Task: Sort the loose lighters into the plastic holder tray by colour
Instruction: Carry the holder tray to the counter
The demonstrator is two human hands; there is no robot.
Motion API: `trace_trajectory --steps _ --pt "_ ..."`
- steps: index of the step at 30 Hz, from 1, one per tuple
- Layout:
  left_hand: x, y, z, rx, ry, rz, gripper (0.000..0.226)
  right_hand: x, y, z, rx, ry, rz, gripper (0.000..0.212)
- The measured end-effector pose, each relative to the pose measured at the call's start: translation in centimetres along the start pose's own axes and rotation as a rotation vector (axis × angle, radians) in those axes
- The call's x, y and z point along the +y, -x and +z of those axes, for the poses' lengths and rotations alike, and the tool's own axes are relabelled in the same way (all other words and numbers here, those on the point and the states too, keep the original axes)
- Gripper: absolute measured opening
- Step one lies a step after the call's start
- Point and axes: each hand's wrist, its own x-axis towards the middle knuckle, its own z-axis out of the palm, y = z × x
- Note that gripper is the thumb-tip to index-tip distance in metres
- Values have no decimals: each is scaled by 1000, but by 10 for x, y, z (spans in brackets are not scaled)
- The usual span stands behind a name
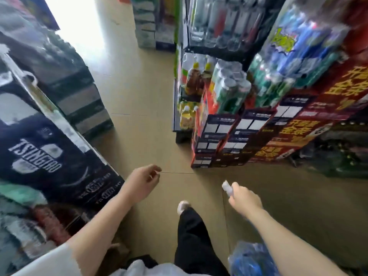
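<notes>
Blue crinkly plastic bag (253, 259) hangs nearest, under the right arm; right hand (244, 198) above it pinches a small clear lighter-like thing (228, 188); left hand (142, 181) curls loosely, holding nothing I can see; no holder tray shows, so sorting looks unstarted.

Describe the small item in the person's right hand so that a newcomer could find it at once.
Start at the tan tiled floor of the shop aisle, then follow the bare arm on the right to the right hand. A small pale translucent object, too blurred to identify, sticks out of the fist; the left hand holds nothing visible.
</notes>
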Motion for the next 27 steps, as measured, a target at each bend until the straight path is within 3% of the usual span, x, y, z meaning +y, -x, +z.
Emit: trace_trajectory --steps 5,8,15,19,27 --pt "-11 -113 -42 132 58 -144 20 -60 -122 -100 42 138 -251 32" --pt "-30 -153 -64 166 73 -256 19 -108 -172 -143 60 101 -386 11" --pt "-106 -263 -130 240 71 -505 18 -258 -315 -225 88 7 -674 10" --pt "-156 -340 -179 270 59 -554 19 -346 -402 -260 48 -3 -716 12" --pt "-202 -518 -328 295 25 -518 21 -461 -564 -342 11 108 -603 13"
